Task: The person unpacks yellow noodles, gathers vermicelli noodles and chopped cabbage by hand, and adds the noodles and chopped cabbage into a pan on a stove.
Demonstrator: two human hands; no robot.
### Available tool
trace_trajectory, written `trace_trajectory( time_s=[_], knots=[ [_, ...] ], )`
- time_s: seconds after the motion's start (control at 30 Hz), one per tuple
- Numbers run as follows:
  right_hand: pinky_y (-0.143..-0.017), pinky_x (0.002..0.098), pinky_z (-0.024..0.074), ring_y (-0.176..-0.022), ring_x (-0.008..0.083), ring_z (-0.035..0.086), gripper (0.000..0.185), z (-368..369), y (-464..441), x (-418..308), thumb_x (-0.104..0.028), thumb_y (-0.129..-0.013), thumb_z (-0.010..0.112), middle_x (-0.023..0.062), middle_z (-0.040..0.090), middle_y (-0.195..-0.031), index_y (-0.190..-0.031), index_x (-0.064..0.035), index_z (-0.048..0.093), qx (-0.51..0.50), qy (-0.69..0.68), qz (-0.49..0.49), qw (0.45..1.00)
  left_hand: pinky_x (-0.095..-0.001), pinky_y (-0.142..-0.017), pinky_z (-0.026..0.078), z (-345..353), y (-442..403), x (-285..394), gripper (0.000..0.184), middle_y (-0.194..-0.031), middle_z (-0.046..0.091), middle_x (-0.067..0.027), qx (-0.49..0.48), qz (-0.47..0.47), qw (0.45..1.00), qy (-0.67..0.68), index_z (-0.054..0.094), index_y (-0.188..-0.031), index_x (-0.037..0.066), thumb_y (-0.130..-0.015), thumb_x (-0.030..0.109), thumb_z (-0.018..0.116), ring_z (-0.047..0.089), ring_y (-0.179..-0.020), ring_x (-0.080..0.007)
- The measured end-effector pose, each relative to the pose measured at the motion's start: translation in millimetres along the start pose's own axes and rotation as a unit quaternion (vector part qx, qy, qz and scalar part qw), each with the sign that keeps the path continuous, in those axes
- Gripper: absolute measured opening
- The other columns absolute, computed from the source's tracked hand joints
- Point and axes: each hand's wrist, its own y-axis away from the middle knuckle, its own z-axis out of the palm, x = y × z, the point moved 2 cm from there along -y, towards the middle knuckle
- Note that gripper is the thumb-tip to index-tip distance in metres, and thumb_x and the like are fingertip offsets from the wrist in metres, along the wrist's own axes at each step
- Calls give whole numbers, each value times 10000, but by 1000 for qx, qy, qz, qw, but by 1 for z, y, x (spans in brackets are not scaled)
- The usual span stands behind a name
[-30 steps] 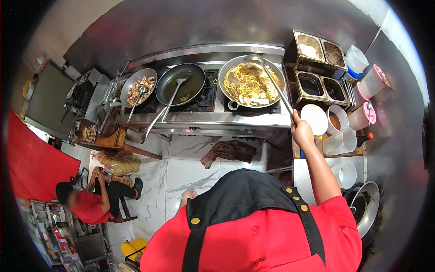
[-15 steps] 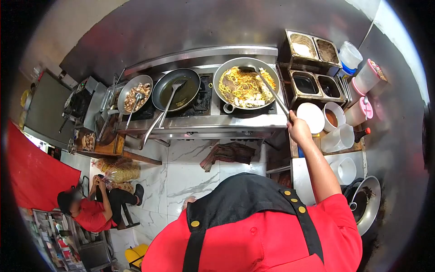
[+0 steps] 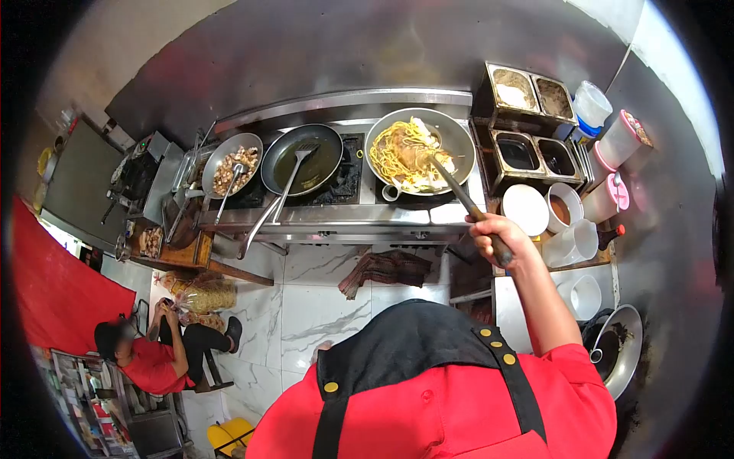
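My right hand [image 3: 501,239] is closed around the dark handle of a long ladle [image 3: 457,186]. The ladle reaches into a large grey pan [image 3: 461,138] on the stove's right burner, its head mostly hidden among the food. Yellow noodles [image 3: 397,157] with brown meat and pale pieces are heaped toward the pan's left and front. Only a sliver of my left hand [image 3: 321,348] shows beside the black apron, low and away from the stove; its fingers are hidden.
A black pan [image 3: 329,180] with oil and a slotted turner [image 3: 294,172] sits mid-stove. Left of it, another pan [image 3: 251,141] holds chopped meat and a spoon. Sauce containers [image 3: 516,153] and a white plate [image 3: 524,210] stand right. A seated person [image 3: 157,359] is lower left.
My right hand and the ladle have shifted slightly left and down. The noodles have been gathered and turned over toward the pan's left, baring its right side. The view has tilted a little.
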Motion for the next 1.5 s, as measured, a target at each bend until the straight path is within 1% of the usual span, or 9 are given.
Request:
trace_trajectory(
  time_s=[0.23,0.33,0.5,0.6,0.7,0.93,1.17,1.37,1.5],
  knots=[
    [-386,266,462,-468,133,543,190,19,27,-41,-23,-786,565,49,515,-686,-949,16,475,83,350,-32,932,-397,-620,459,-6,-1,-11,226,-819,602,-92,4,-8,1000,6,575,-929,87,-907,293,486,568,-711,-216],
    [-591,418,534,-651,399,631,405,-1,7,-38,2,-718,585,274,617,-759,-1089,92,449,194,703,-114,675,-397,-615,459,-7,1,-12,226,-815,601,-91,4,-11,1000,6,576,-924,88,-908,294,484,568,-707,-215],
    [-604,432,535,-665,391,640,303,-27,9,39,29,-746,540,237,629,-738,-1029,101,459,262,777,-193,539,-397,-607,459,-3,5,-9,226,-809,600,-91,2,-9,1000,12,577,-916,90,-909,295,481,567,-699,-213],
    [-476,305,490,-504,188,569,163,22,16,41,-22,-824,554,91,567,-632,-957,49,492,115,198,3,973,-397,-603,459,-4,6,-11,227,-805,600,-90,3,-10,1000,12,578,-911,92,-910,296,479,567,-694,-212],
    [-439,232,457,-503,115,508,179,14,3,14,-62,-867,548,51,517,-696,-988,49,479,9,-261,70,963,-397,-598,459,-5,4,-11,227,-800,599,-90,3,-6,1000,11,578,-906,93,-911,296,477,566,-690,-211],
    [-403,245,458,-514,125,517,229,22,34,-25,-38,-842,561,72,509,-740,-1036,22,454,-16,2,-24,1000,-397,-587,459,-1,-3,-11,230,-791,598,-89,1,-2,1000,18,580,-894,96,-912,298,473,565,-679,-208],
    [-430,283,463,-480,129,530,357,13,18,-42,-35,-791,606,47,540,-699,-1125,19,492,132,442,-69,884,-397,-576,459,-2,-1,-19,233,-782,597,-88,7,0,1000,29,582,-882,99,-914,300,468,564,-668,-206],
    [-782,452,494,-894,408,618,529,-46,-25,-3,-61,-756,588,276,624,-921,-1261,37,463,289,769,-189,538,-397,-567,459,-11,10,-26,236,-774,596,-87,21,-1,999,39,583,-872,101,-916,301,464,564,-658,-204],
    [-808,468,483,-891,430,605,666,-79,-36,24,-72,-736,615,286,618,-953,-1349,28,375,263,785,-125,547,-397,-560,459,-13,12,-27,239,-768,595,-86,23,0,999,49,584,-866,103,-917,302,462,563,-652,-202]
  ],
)
